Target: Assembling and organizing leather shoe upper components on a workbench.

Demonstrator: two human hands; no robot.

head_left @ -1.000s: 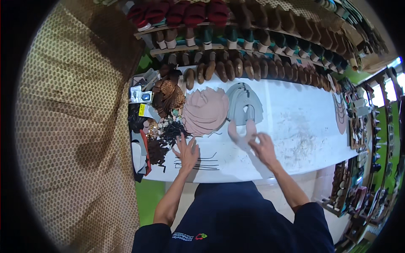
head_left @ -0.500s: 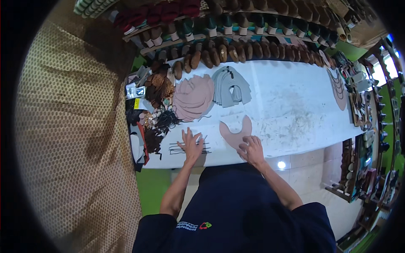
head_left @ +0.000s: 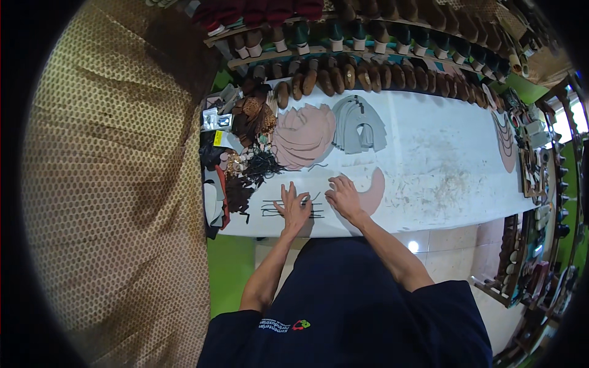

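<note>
My left hand (head_left: 296,208) is over several thin black strips (head_left: 267,209) laid side by side near the table's front edge, its fingers spread. One strip slants up beside its thumb; I see no clear grip on it. My right hand (head_left: 345,196) is just to the right, fingers bent but apart, with nothing visible in them. It covers the left part of a pink U-shaped piece (head_left: 373,191) lying flat. Farther back are a fanned stack of pink pieces (head_left: 304,135) and a fanned stack of grey U-shaped pieces (head_left: 350,126).
Black cords (head_left: 262,164), brown material and small packets crowd the left end of the white table (head_left: 423,153). Shoe lasts (head_left: 350,76) line its back edge below shelves of shoes. Tools and curved pink pieces (head_left: 505,150) lie at the right end. A patterned curtain (head_left: 123,184) hangs at left.
My right hand has moved left from the front of the pink U-shaped piece toward my left hand. My left hand stays over the strips. The whole view has shifted slightly.
</note>
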